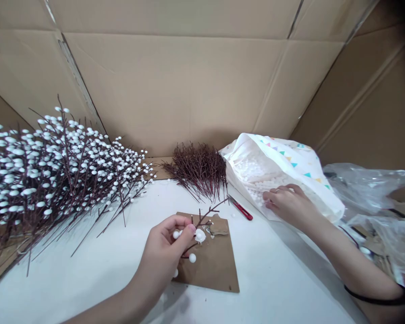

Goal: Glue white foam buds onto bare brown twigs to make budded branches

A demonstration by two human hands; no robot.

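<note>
The left hand [167, 245] holds a brown twig [209, 210] between the thumb and the fingers. The twig is above a flat brown card [212, 270], near the middle of the white worktop [114, 274]. A few white balls [192, 258] are on the twig, and its far tip is bare and points up to the right. A wet-looking white blob [200, 235] sits on the card by the thumb, next to a small folded scrap [220, 228].

The right hand [288, 202] is at the mouth of a white bag [305, 157] with bright triangles on it. Its fingers are bent, but I cannot tell if they hold anything. Lots of little white beads [251, 171] are in the bag.

A red-handled cutter [245, 211] lies just left of the bag. Behind it is a heap of bare twigs [199, 168]. On the left is a big pile of twigs with white balls [54, 166]. Clear plastic [364, 184] lies on the right.
</note>
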